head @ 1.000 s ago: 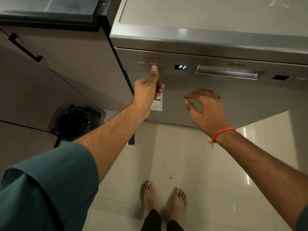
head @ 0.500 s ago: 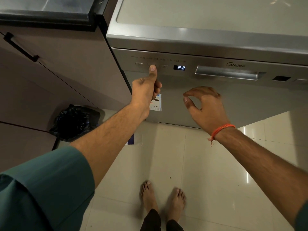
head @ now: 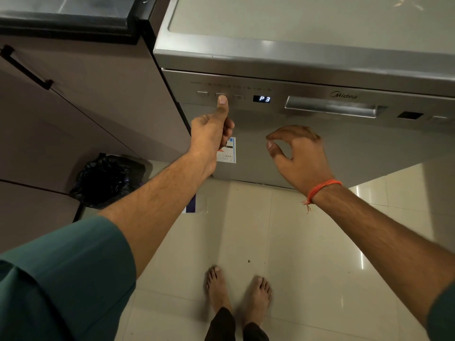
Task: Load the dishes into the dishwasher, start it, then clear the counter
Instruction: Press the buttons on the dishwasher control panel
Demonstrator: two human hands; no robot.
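Two hands are raised in front of the closed stainless-steel freestanding dishwasher (head: 320, 153), which stands directly ahead of me with its door shut. My left hand (head: 211, 136) is closed into a fist with only the thumb extended upward; the thumb tip presses the middle one of three small rectangular buttons (head: 220, 95) on the control strip along the top of the door. It grips nothing. Immediately to the right of the button row, the small dark digital display (head: 262, 99) reads P3. Further right on the same strip sits the recessed brushed-metal door handle (head: 332, 109), well clear of both hands.

My right hand (head: 299, 153) hovers in front of the door panel, below the display and the left end of the handle, apart from the surface as far as I can tell. Its fingers are loosely curled with the thumb near the forefinger, and it holds nothing. An orange thread band (head: 320, 189) circles that wrist.

A white and blue printed label (head: 227, 151) is stuck on the door panel, partly hidden behind my left hand. To the left, a black plastic bin bag (head: 108, 180) sits on the glossy cream tiled floor (head: 307, 254) beside the brown cabinet front (head: 86, 114).
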